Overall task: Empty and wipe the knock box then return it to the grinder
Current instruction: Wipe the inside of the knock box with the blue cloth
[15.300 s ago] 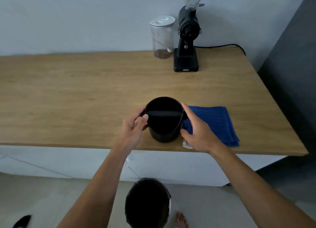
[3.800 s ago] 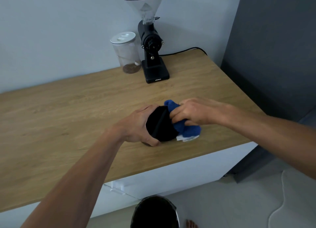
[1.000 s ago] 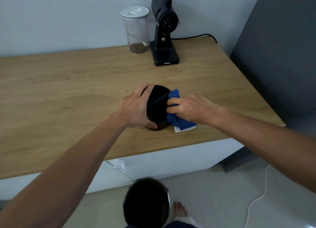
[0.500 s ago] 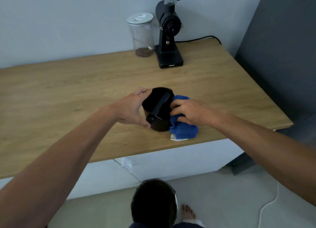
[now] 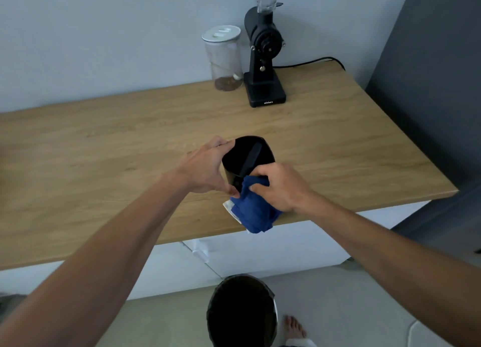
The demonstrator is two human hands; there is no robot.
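At centre frame, the left hand (image 5: 205,169) grips the black knock box (image 5: 247,156), tilted near the table's (image 5: 104,148) front edge. The right hand (image 5: 279,186), clamped on a blue cloth (image 5: 253,211), has shifted from the box's side to its near rim; wiping seems to be finishing.

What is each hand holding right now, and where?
Left hand grips the knock box by its side wall; right hand holds the bunched blue cloth.

A pale blue-grey wall (image 5: 104,34) backs a wooden bench (image 5: 91,151) with white cabinet fronts (image 5: 273,247) below. A dark grey panel (image 5: 437,60) stands at the right. The floor (image 5: 338,307) is light grey, in soft, even light.
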